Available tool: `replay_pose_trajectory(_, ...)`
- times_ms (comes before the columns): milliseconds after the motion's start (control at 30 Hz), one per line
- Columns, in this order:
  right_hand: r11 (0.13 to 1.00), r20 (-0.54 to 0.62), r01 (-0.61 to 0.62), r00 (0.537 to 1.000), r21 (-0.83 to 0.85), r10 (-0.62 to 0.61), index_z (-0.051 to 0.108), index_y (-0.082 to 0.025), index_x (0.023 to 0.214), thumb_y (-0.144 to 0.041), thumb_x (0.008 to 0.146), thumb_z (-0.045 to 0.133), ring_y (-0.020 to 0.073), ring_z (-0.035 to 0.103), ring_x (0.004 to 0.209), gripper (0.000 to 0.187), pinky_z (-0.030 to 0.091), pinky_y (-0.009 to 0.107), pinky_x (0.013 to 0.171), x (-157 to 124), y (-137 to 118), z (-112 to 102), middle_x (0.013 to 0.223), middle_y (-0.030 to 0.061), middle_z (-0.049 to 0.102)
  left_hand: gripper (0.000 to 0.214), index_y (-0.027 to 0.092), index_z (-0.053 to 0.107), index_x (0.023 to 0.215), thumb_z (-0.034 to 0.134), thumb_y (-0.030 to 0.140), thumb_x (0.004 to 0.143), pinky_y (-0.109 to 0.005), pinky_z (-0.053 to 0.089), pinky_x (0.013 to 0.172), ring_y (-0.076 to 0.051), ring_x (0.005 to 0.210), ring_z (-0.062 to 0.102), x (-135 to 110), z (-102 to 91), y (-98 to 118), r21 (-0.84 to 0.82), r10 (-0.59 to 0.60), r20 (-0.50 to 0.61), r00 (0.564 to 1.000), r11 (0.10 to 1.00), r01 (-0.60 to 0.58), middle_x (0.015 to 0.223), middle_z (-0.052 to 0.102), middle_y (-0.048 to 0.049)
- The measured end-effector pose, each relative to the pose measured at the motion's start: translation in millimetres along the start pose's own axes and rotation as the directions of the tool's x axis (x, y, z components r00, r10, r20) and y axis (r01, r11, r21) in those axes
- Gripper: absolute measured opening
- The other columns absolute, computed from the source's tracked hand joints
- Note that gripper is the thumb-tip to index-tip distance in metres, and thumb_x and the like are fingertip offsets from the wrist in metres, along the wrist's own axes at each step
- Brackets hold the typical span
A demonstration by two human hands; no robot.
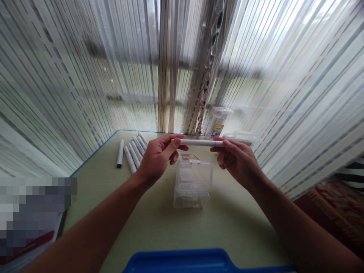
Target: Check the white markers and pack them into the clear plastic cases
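Note:
A white marker is held level above the table, one end in each hand. My left hand pinches its left end, where a bit of yellow shows at the thumb. The right end is gripped between thumb and fingers of my right hand. Below the marker stands a clear plastic box with a coloured label at its back. Left of my left hand lie several white markers side by side. A separate white marker with a dark blue end rests farther left.
The pale green table has a blue edge. A blue tray-like piece sits at the near edge. At the back right are a tall clear container and a clear plastic item. Striped curtains hang behind the table.

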State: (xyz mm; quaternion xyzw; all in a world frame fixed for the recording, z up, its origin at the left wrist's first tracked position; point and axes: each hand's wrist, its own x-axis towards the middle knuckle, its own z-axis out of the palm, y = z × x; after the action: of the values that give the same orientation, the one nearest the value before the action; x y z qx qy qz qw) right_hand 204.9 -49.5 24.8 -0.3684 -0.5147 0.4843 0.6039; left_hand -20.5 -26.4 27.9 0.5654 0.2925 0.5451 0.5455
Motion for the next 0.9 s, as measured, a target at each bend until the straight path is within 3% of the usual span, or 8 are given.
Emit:
replay_pose_trajectory(167,1.000,0.002,-0.003,1.000,0.005,0.003,0.072,-0.017,0.099,-0.037,0.083,0.065,0.0108,0.056,0.043,0.027,0.040,0.024,0.038,0.8,-1.7,-0.2,0.080,0.0081,0.075,0.030,0.010,0.068,0.105,0.063,0.032,0.086,-0.023,0.037,0.047,-0.008,0.049,0.050,1.0,-0.8,-1.1,-0.054,-0.020,0.005,1.000,0.998,0.020,0.080,0.072,-0.0101)
replay_pose_trajectory(433,1.000,-0.018,0.018,1.000,-0.017,-0.018,0.072,-0.017,0.089,-0.031,0.073,0.079,0.0093,0.056,0.042,0.022,0.040,0.022,0.038,0.3,1.2,1.0,0.070,0.0046,0.072,0.026,0.010,0.068,0.097,0.070,0.030,0.081,-0.020,0.034,0.045,-0.006,0.047,0.046,-1.3,1.1,1.5,0.109,0.013,0.025,1.000,0.994,-0.016,0.071,0.070,-0.0054)
replay_pose_trajectory(700,0.998,-0.004,0.041,0.999,-0.042,-0.042,0.071,-0.017,0.081,-0.026,0.068,0.084,0.0092,0.055,0.042,0.020,0.041,0.021,0.038,-0.7,3.5,3.6,0.057,-0.0006,0.065,0.032,0.011,0.068,0.090,0.082,0.030,0.067,-0.021,0.048,0.056,-0.013,0.063,0.064,-3.4,2.2,1.0,0.107,0.006,0.050,0.999,0.994,-0.012,0.072,0.071,-0.0042)
replay_pose_trajectory(900,0.999,-0.009,0.037,0.999,-0.018,-0.037,0.073,-0.017,0.087,-0.030,0.074,0.079,0.0089,0.056,0.041,0.020,0.041,0.020,0.037,0.1,2.9,1.2,0.066,0.0035,0.071,0.029,0.010,0.068,0.093,0.078,0.029,0.073,-0.018,0.038,0.046,-0.007,0.051,0.053,-1.8,0.8,0.8,0.123,0.021,0.027,0.999,0.992,-0.024,0.070,0.070,-0.0037)
